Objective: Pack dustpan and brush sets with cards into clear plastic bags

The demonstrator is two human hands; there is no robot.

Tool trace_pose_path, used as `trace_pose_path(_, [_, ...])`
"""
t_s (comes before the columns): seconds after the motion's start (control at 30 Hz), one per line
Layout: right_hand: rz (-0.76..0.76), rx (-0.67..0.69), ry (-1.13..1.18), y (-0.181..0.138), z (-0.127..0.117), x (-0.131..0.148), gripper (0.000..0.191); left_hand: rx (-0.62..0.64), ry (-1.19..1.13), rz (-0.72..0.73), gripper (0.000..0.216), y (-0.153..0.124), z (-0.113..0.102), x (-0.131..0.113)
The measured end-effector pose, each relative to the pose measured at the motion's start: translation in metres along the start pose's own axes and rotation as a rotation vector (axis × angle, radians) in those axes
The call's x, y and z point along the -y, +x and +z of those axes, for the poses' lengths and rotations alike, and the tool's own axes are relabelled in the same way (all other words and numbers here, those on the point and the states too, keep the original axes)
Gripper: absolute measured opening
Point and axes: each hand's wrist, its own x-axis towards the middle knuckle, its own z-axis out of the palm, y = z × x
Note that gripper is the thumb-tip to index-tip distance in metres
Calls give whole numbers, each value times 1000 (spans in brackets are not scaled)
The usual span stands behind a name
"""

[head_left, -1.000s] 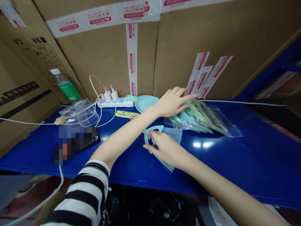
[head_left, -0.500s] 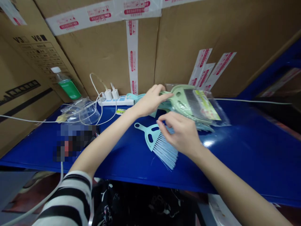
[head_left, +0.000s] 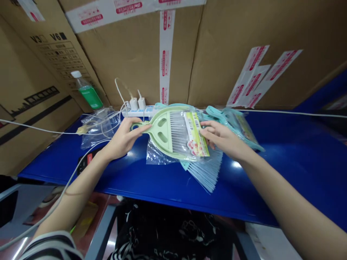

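My left hand (head_left: 123, 137) is closed around the handle of a pale green dustpan-and-brush set (head_left: 165, 133) in a clear plastic bag with a yellow label. At the label end of the same bag, my right hand (head_left: 222, 139) pinches its edge. The set is held just above the blue shelf (head_left: 284, 169). Under it lies a loose light blue brush (head_left: 204, 171), bristles pointing to the shelf's front edge. Behind my right hand rests a pile of more bagged sets (head_left: 235, 122).
A white power strip (head_left: 138, 112) with chargers and white cables sits at the back. A green-labelled bottle (head_left: 88, 94) and clear plastic bags (head_left: 99, 124) stand at the left. Taped cardboard boxes (head_left: 217, 47) wall the back. A dark device (head_left: 86, 164) lies near the front edge.
My left hand lifted a green bagged set from the pile and brought it left over the blue brush. My right hand left the brush and took the bag's label end.
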Motion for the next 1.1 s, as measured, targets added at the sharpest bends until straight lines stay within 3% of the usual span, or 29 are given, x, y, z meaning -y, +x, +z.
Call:
trace_pose_path(0.1, [-58, 80, 33, -2, 3, -2, 38, 35, -6, -37, 58, -15, -3, -2])
trace_pose_path(0.17, [-136, 73, -33, -1, 2, -5, 34, 62, -13, -77, 59, -28, -7, -7])
trace_pose_path(0.33, [-329, -148, -458, 12, -7, -2, 20, 102, -88, -215, 56, -68, -19, -24])
trace_pose_path(0.43, [-365, -141, -559, 35, -3, 11, 24, 122, -118, -264, 55, -91, -24, -30])
trace_pose_path(0.57, [-294, 44, -564, 78, 30, 28, 27, 119, -155, -299, 53, -107, -25, -33])
trace_pose_path(0.77, [-299, 86, -665, 117, 88, 34, 15, 87, -191, -288, 53, -113, -20, -35])
trace_pose_path(0.93, [-375, 103, -739, 83, 72, 28, 18, 71, -199, -290, 56, -115, -22, -33])
trace_pose_path(1.1, [-478, 259, -813, 22, 44, 7, 17, 57, -170, -282, 58, -111, -25, -30])
